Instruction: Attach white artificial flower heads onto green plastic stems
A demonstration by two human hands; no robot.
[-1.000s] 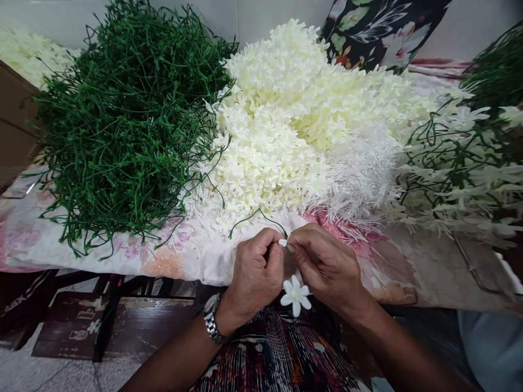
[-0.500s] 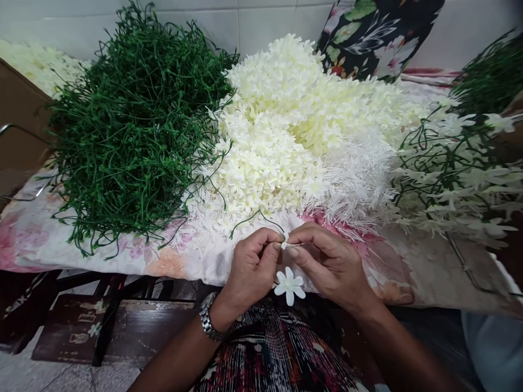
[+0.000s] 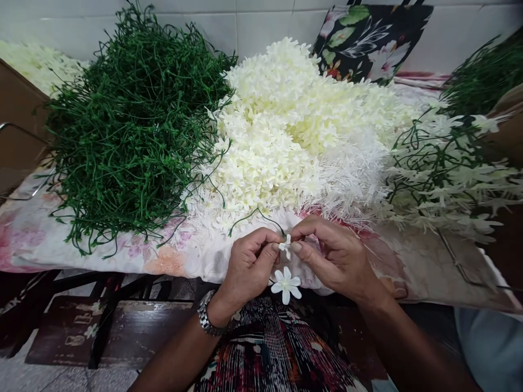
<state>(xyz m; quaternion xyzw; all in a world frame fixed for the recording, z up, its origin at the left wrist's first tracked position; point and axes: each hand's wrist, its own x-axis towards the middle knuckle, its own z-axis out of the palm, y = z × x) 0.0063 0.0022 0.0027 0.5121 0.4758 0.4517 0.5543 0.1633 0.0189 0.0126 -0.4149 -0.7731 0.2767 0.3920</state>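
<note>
My left hand (image 3: 251, 264), with a metal watch at its wrist, is closed in a pinch on a green plastic stem (image 3: 267, 216) whose thin branches stick out above the fingertips. A small white artificial flower (image 3: 285, 247) sits between my two hands, seen edge-on at the stem's end. Thumb and forefinger of my right hand (image 3: 341, 258) are closed at that flower's right side; how firmly they grip is hard to see. Below the fingers hangs a second white flower (image 3: 285, 285), its petals spread and facing me.
A tangled heap of green stems (image 3: 139, 130) lies left. Pale flower heads (image 3: 269, 158) are piled in the middle, beside white thread-like pieces (image 3: 351, 174). Stemmed white flowers (image 3: 453, 179) lie right. A floral cloth (image 3: 175, 261) covers the work surface; a cardboard box (image 3: 20, 114) stands left.
The flower between my fingertips now shows its petals, where before only a small white bit was visible. My right fingertips have shifted slightly. The lower flower hangs slightly higher and further left.
</note>
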